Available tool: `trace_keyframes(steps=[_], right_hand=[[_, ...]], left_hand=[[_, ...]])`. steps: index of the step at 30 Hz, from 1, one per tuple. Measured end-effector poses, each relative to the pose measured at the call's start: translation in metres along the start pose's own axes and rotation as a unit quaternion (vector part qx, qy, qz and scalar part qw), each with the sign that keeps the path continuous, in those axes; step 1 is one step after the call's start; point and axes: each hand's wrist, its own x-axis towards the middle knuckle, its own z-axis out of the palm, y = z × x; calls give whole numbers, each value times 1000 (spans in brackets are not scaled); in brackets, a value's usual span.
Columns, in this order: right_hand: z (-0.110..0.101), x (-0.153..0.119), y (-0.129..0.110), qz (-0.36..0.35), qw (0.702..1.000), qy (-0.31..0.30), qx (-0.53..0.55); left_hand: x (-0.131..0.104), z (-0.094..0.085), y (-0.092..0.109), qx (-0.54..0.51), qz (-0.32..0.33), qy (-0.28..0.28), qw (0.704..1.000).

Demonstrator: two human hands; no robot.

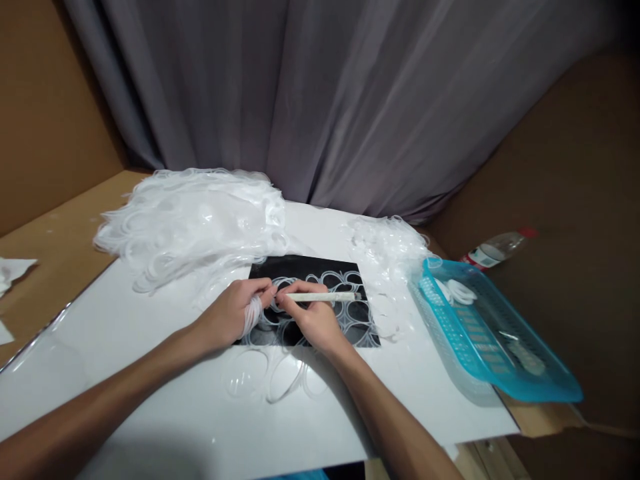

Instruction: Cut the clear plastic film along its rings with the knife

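Landmark = black sheet [367,337], lying on white board [165,413] atop counter [65,217]; L to R: brown panel [45,100], far L of black sheet, upright; paper scraps [15,270] well L of it, at view edge, partly cut off; big heap of translucent white rings [200,213], L & behind black sheet, spilling to its back edge; left hand [243,307] over L part of black sheet, fingers curled, thumb & index pinched nearly closed; bundle of white strands [253,315] looped in that hand's lower fingers; can't tell what, if anything, is btwn its fingertips; grey curtain [310,100] hangs behind black sheet, full folds; pale rings [350,320] laid across black sheet, some overlapping, mostly R of centre; loose rings [287,380] just in front of its near edge, on board; right hand [315,319] over middle of black sheet, gripping pen-like stick [320,297], stick approx level, dark end pointing R, other end at fingertips, close to left hand's; smaller ring heap [387,240] R & behind black sheet; blue basket [525,390] well R of it, tilted, w/ white coil [457,291] inside, other contents unclear; clear bottle [500,248], red cap, lying beyond basket, farther R of black sheet.
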Motion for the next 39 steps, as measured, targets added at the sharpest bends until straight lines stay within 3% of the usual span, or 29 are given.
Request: trace_keyframes(steps=[27,39], right_hand=[[-1,-1,-1,-10,998,-16,-54],[3,-5,-11,-60,995,3,-81]], left_hand=[[1,3,-7,30,25,-4,999],[-1,1,1,33,47,-28,998]])
